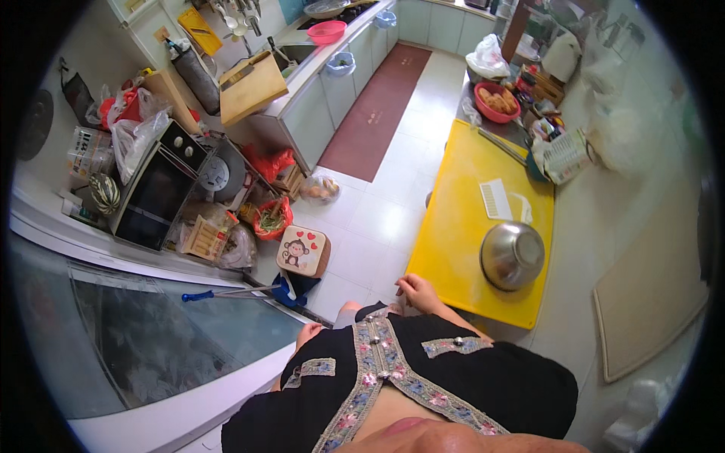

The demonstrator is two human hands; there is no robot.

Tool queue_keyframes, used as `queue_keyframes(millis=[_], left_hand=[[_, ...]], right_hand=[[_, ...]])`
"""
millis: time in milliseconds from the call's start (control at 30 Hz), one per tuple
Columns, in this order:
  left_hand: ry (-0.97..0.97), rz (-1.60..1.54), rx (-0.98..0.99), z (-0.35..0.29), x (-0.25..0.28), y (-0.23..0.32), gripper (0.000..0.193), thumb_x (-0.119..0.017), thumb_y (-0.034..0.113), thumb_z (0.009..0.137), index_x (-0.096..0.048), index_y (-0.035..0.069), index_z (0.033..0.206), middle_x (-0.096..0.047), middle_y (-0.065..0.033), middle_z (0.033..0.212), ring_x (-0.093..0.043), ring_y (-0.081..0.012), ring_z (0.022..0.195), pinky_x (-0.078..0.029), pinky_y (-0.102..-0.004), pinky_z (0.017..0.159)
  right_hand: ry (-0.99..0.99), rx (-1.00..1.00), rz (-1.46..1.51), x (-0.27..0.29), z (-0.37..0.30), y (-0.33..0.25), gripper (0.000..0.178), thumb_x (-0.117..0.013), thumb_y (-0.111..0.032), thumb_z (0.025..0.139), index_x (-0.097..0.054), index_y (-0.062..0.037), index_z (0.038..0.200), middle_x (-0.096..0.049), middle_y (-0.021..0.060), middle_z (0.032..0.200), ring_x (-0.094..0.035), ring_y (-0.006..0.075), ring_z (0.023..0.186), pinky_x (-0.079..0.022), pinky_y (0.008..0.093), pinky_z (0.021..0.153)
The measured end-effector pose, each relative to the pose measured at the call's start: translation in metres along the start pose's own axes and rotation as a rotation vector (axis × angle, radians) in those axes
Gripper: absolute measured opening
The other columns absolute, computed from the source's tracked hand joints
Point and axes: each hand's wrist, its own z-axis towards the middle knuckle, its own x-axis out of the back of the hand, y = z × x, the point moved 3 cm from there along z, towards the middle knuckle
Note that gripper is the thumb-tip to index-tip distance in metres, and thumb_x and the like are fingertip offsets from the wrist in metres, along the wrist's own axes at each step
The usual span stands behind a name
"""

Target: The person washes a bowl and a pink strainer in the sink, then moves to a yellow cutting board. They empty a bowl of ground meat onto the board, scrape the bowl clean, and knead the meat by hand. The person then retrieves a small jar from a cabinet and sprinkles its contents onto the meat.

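Hand at the corner of the yellow desk [461, 226] — steel bowl within easy knocking range.

Right hand [418, 291] curls loosely, empty, against the desk's near corner; left hand [308, 332], barely visible, can't be judged. The upturned bowl [512, 255] sits near the edge — a careless nudge could tip it off.

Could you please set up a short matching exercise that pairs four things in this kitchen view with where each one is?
Things:
1. steel bowl
2. right hand
3. monkey stool
4. red bowl of food

Places:
A. on the white floor tiles
B. at the far end of the counter
C. upside down on the yellow table
D. at the table's near corner

Pairs: 1-C, 2-D, 3-A, 4-B
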Motion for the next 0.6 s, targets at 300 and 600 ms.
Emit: queue_keyframes(millis=[300,600], left_hand=[[-0.157,0.395,-0.170,0.142,0.060,-0.014,0.033,-0.064,0.029,0.094,-0.069,0.002,0.113,-0.073,-0.0170,0.103,-0.071,-0.0298,0.097,-0.054,-0.0400,0.085],[-0.212,0.580,-0.021,0.224,0.222,0.059,0.027,-0.067,0.028,0.093,-0.072,0.003,0.103,-0.074,-0.0155,0.093,-0.072,-0.0265,0.088,-0.055,-0.0387,0.080]], right_hand=[[-0.018,-0.188,0.236,-0.024,0.063,0.052,0.034,-0.067,-0.019,0.098,-0.062,-0.0021,0.126,-0.070,0.0067,0.098,-0.070,0.0157,0.081,-0.056,0.0300,0.069],[0.133,-0.457,-0.337,-0.022,0.088,0.030,0.049,-0.072,-0.035,0.088,-0.067,-0.0013,0.124,-0.073,0.0189,0.110,-0.071,0.0294,0.101,-0.056,0.0385,0.089]])
